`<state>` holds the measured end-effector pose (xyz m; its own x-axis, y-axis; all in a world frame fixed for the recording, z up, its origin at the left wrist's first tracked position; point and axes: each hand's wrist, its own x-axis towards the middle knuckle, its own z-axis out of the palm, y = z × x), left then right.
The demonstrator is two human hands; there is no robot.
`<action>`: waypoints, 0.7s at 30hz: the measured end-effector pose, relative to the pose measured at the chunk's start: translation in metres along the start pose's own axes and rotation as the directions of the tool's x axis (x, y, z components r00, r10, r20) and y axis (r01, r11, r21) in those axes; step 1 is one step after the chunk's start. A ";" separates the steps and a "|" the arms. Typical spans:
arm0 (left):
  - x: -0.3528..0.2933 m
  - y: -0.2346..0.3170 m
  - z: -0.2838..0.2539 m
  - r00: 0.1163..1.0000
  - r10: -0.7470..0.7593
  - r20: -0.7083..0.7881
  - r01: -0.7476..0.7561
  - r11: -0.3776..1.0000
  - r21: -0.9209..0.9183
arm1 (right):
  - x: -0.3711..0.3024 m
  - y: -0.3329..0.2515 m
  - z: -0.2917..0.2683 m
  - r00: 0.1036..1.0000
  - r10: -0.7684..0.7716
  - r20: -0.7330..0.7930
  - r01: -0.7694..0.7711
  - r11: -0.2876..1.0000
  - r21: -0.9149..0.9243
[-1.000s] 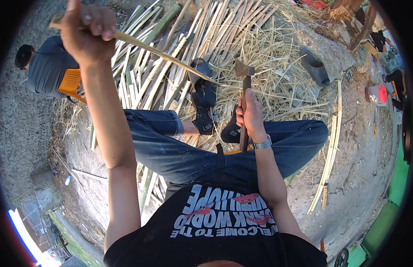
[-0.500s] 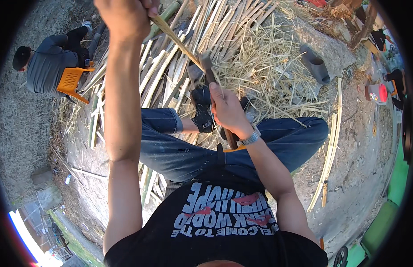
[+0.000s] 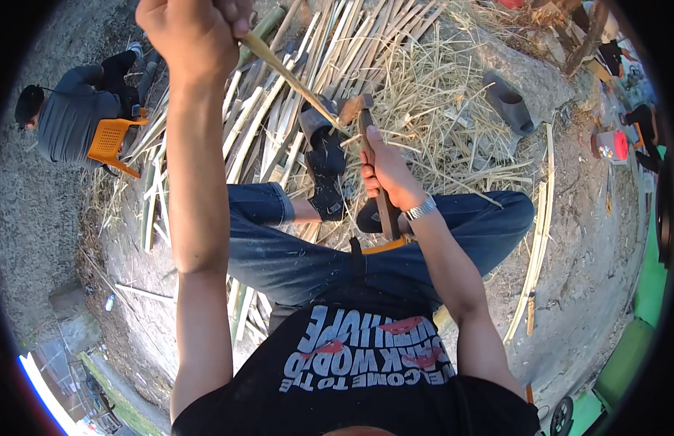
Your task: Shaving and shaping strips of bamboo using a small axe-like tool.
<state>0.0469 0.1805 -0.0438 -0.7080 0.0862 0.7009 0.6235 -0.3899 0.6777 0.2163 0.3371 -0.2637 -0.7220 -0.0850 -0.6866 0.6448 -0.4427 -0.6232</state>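
Note:
My left hand (image 3: pixel 195 36), at the top edge, is closed round one end of a long bamboo strip (image 3: pixel 292 78). The strip slants down to the right, and its lower tip is by the upper handle of a hatchet (image 3: pixel 386 207). My right hand (image 3: pixel 391 171) grips that wooden handle, thumb pointing up along it. The brownish metal head (image 3: pixel 354 107) sits at the top, its broad side to the left. Thin slivers stick out beside the handle near my right thumb. Whether blade and strip touch, I cannot tell.
Split bamboo strips (image 3: pixel 337 54) lie piled ahead, with pale shavings (image 3: pixel 453 102) to their right. A dark curved piece (image 3: pixel 508 102) rests beyond the shavings. Long strips (image 3: pixel 540 225) lie at right. Another person (image 3: pixel 75 116) sits on an orange chair (image 3: pixel 115 142) at left.
My right hand and the hatchet have shifted slightly right, and the hatchet head has turned into clearer view. My left hand has drawn a little up and left with the bamboo strip.

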 end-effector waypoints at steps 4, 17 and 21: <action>0.003 0.016 0.006 0.995 -0.002 0.098 0.006 0.999 -0.042 | -0.086 -0.059 0.041 0.879 -0.471 0.071 0.476 0.871 -0.121; 0.009 -0.015 -0.011 0.966 -0.252 -0.056 0.140 0.693 -0.708 | -0.103 -0.052 0.030 0.852 -0.523 0.025 0.523 0.850 -0.065; 0.006 0.011 0.025 0.997 0.081 -0.019 -0.078 0.991 0.107 | -0.062 -0.014 0.041 0.550 -0.834 -0.043 0.833 0.545 0.091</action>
<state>0.0583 0.1998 -0.0268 -0.6617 0.0370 0.7489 0.7088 -0.2947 0.6408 0.2412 0.3122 -0.1971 -0.9241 0.3610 0.1256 -0.2730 -0.3932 -0.8780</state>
